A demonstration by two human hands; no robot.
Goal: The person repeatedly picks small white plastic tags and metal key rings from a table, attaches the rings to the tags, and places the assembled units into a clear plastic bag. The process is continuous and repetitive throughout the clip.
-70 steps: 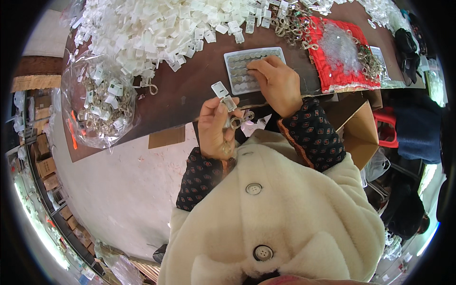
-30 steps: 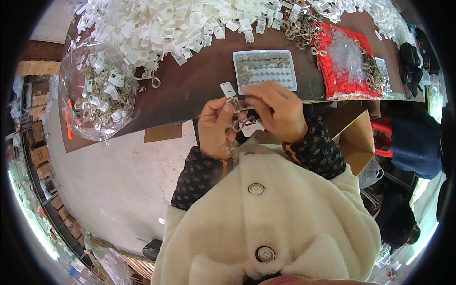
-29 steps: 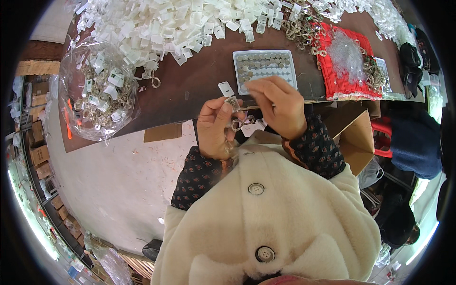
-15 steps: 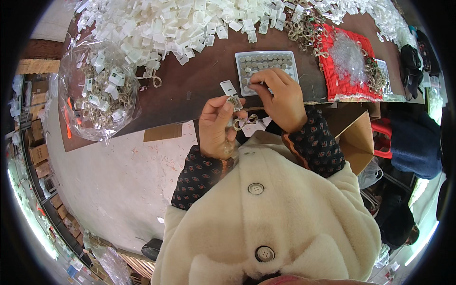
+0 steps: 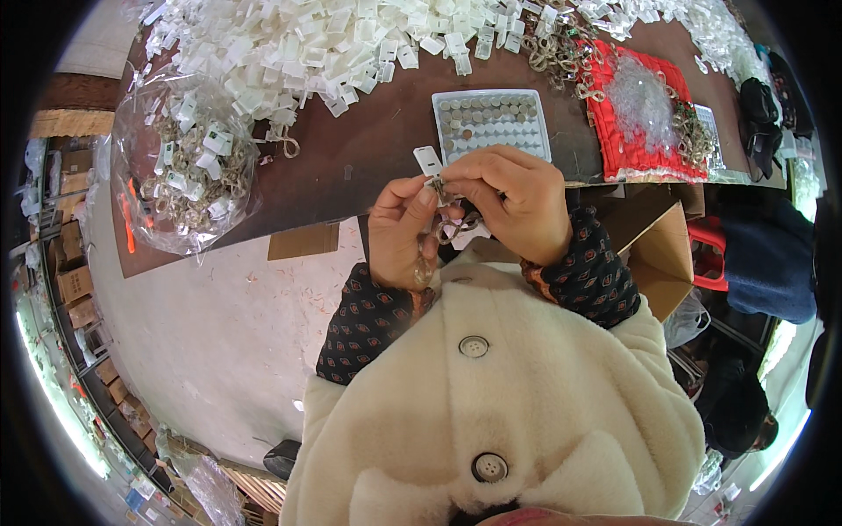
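My left hand (image 5: pixel 404 230) pinches a small white plastic battery case (image 5: pixel 428 161) with its lid swung up, just in front of the table edge. Beneath the case dangles a loop of thin clear wire (image 5: pixel 456 230). My right hand (image 5: pixel 517 200) has its thumb and fingers pressed together at the lower half of the case; whatever they hold is hidden. Right behind my hands sits a white tray (image 5: pixel 437 131) with rows of round silver button cells (image 5: pixel 489 109) at its far side and bare pockets nearer me.
A heap of white plastic cases (image 5: pixel 307 53) covers the far table. At left lies a clear bag (image 5: pixel 189 175) of wired cases. A red cloth (image 5: pixel 605 131) with clear tangled strands and wire coils is at right. An open cardboard box (image 5: pixel 662 259) stands below the table edge.
My right hand has moved from the tray back toward me and left, and its fingertips now meet the case in my left hand. The left hand has barely moved.
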